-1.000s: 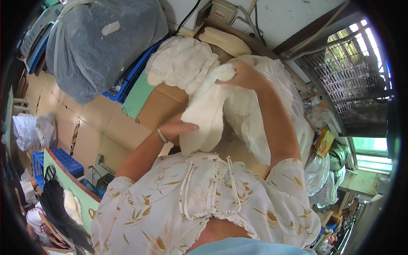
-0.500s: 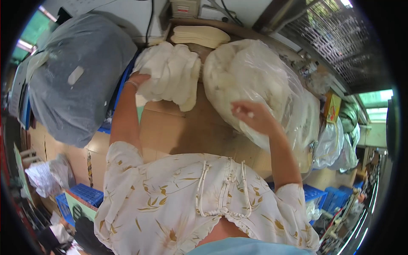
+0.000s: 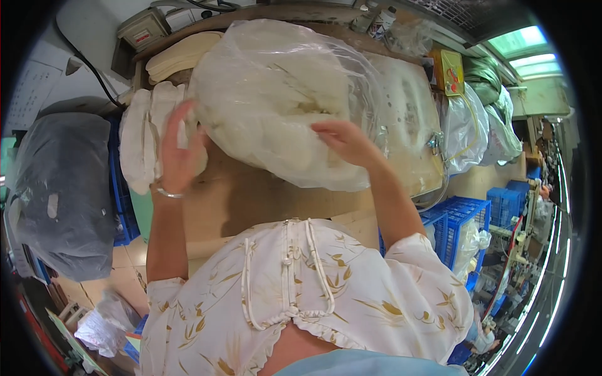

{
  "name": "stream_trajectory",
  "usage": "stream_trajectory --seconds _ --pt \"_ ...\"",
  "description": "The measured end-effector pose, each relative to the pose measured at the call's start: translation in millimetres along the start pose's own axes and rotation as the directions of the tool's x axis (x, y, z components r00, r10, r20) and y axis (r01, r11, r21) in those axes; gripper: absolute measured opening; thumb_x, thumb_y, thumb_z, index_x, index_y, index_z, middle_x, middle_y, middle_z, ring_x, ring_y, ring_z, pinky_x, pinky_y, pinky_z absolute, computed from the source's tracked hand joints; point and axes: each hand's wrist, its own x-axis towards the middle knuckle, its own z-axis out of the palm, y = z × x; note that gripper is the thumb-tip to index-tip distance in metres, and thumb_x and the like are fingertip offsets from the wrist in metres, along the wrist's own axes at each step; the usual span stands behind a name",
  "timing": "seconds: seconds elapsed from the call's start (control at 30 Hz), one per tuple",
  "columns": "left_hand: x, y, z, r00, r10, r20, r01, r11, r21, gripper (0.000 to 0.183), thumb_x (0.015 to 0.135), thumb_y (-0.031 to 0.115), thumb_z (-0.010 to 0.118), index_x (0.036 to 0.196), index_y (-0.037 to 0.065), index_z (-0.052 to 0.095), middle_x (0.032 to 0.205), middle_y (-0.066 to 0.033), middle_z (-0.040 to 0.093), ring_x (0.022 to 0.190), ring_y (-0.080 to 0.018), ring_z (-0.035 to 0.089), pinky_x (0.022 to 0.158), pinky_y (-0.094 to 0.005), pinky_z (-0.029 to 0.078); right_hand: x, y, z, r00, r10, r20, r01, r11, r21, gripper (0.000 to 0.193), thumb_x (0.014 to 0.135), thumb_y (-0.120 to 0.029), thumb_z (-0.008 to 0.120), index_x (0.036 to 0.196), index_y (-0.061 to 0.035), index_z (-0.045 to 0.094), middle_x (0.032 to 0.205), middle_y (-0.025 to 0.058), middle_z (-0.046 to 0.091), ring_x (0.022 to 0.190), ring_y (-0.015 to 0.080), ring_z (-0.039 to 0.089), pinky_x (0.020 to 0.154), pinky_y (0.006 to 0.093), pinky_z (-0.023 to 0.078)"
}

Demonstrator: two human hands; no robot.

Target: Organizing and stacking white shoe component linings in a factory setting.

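A large clear plastic bag (image 3: 276,69) of white fluffy filling lies on the work table in front of me. My right hand (image 3: 345,143) is over the front of this bag, fingers stretched to the left, with nothing visible in them; I cannot tell whether it touches the plastic. My left hand (image 3: 180,150) is raised at the bag's left edge, slightly blurred, its fingers and thumb apart. Partly behind that hand, a row of white sole-shaped pads (image 3: 137,141) lies on the left of the table.
Cream sole-shaped sheets (image 3: 182,55) are stacked at the back left. A large grey bag (image 3: 59,188) stands on the left. To the right are a whitish board (image 3: 407,113), a yellow box (image 3: 448,72), plastic bags (image 3: 467,128) and blue crates (image 3: 464,216). Cardboard (image 3: 251,200) covers the table front.
The view has swung right. My left hand has come off the white pads and moved to the bag's left edge. My right hand stays by the filling bag.
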Motion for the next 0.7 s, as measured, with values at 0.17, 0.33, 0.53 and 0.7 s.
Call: stream_trajectory --seconds 0.17,0.33,0.53,0.7 --pt "32 120 114 0.809 0.342 0.478 -0.407 0.912 0.036 0.031 0.085 0.018 0.056 0.112 0.004 0.055 0.106 -0.0140 0.061 0.100 -0.0309 0.057 0.089 -0.0394 0.043 82 32 -17 0.977 -0.194 0.095 0.216 0.879 -0.426 0.036 0.082 -0.017 0.054 0.115 -0.0037 0.057 0.117 0.0199 0.054 0.106 0.0363 0.052 0.093 0.0385 0.041" --pt "43 76 134 0.626 -0.625 0.466 -0.017 0.587 0.810 0.051 0.089 0.040 0.041 0.129 0.007 0.040 0.099 -0.0172 0.064 0.091 -0.0341 0.060 0.080 -0.0451 0.047 131 14 -90 0.998 -0.062 -0.028 0.031 0.784 -0.620 0.065 0.081 -0.025 0.058 0.137 -0.0056 0.032 0.138 0.0211 0.033 0.124 0.0353 0.039 0.101 0.0386 0.034" --pt "50 74 77 0.838 -0.475 -0.270 0.511 0.508 0.693 0.083 0.083 0.040 0.054 0.142 0.008 0.006 0.111 -0.0268 0.056 0.098 -0.0415 0.057 0.083 -0.0448 0.046 164 -11 -101 0.897 -0.437 -0.072 0.354 0.806 -0.474 0.076 0.078 -0.020 0.058 0.142 -0.0081 0.019 0.142 0.0242 0.024 0.128 0.0389 0.032 0.103 0.0416 0.032" --pt "57 87 96 0.888 -0.306 -0.342 0.459 0.555 0.694 0.070 0.082 0.037 0.056 0.137 0.008 0.023 0.116 -0.0226 0.054 0.087 -0.0404 0.060 0.075 -0.0458 0.049 186 -18 -82 0.922 -0.353 0.158 0.386 0.812 -0.437 0.048 0.077 -0.020 0.054 0.121 -0.0032 0.048 0.124 0.0248 0.047 0.113 0.0382 0.048 0.094 0.0394 0.040"
